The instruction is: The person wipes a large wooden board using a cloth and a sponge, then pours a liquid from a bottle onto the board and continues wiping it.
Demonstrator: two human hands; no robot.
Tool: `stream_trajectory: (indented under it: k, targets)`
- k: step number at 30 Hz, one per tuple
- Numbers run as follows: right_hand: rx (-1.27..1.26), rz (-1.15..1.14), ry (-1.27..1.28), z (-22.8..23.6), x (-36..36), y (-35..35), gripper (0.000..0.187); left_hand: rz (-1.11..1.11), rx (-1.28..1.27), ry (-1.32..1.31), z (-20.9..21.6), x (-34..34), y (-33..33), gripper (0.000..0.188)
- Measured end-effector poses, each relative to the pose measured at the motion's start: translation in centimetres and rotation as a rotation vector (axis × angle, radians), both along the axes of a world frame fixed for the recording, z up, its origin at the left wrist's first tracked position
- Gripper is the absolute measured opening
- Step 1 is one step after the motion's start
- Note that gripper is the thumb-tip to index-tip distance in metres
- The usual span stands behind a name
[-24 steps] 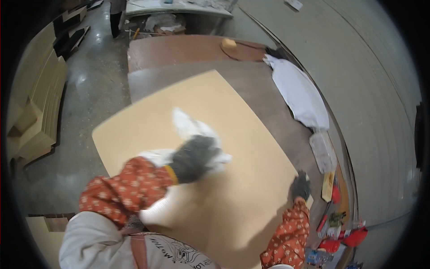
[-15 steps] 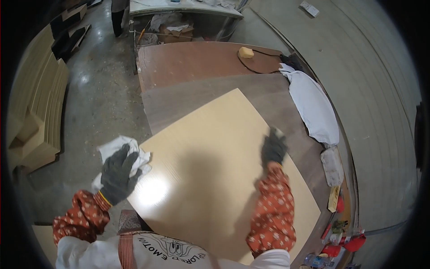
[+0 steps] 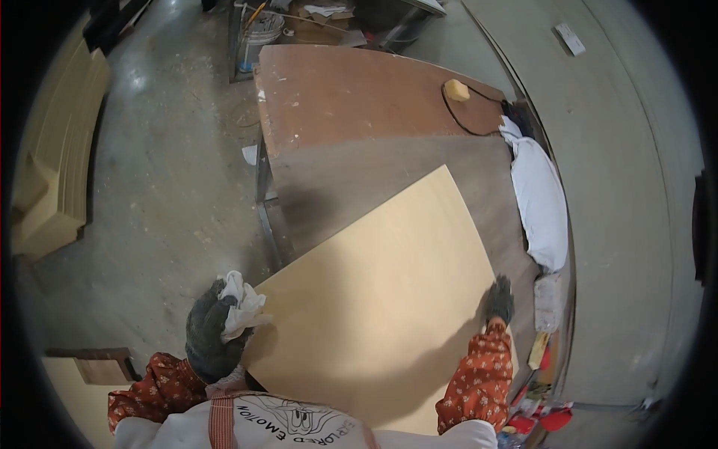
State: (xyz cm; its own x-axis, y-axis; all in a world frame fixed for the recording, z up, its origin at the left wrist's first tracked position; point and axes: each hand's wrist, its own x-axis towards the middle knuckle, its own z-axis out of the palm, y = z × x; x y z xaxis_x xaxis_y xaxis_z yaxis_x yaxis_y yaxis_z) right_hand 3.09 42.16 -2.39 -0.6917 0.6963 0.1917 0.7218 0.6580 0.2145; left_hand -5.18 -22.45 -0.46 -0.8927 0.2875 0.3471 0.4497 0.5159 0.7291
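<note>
A pale wood-grain panel (image 3: pixel 374 292) lies slantwise on the workbench (image 3: pixel 389 150), one corner pointing away from me. In a dark grey knitted glove, my left hand (image 3: pixel 212 333) is closed on a crumpled white cloth (image 3: pixel 243 305) beside the panel's left corner. My right hand (image 3: pixel 499 301), gloved the same way, is at the panel's right edge with its back up and its fingers pointing away. Its fingers look closed; whatever is under them is hidden. Red flowered sleeve covers are on both forearms.
A yellow sponge-like block (image 3: pixel 456 90) and a black cord lie at the bench's far right. White cloth (image 3: pixel 540 202) drapes along the right edge, near a wrapped pale block (image 3: pixel 547 301) and red items (image 3: pixel 553 419). Stacked boards (image 3: pixel 63 165) stand left; a bucket (image 3: pixel 260 41) sits beyond.
My left hand has drawn closer to me with the cloth, now more bunched. My right hand has moved nearer along the panel's right edge. The view has shifted.
</note>
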Motion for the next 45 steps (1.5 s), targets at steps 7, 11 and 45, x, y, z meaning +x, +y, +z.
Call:
stream_trajectory:
  k: [7,11,45]
  targets:
    - [-0.135,0.242,0.022,4.1,-17.9,-12.3,0.039,0.047,0.196,-0.012,-2.1,1.4,-1.2,0.062]
    - [-0.178,0.415,0.103,4.6,-26.5,-14.8,0.043,0.018,0.166,-0.006,-3.2,1.1,-0.9,0.061]
    - [-0.054,1.152,-0.087,4.9,-17.2,-37.6,0.044,0.189,0.283,0.087,-3.2,-0.2,0.9,0.055]
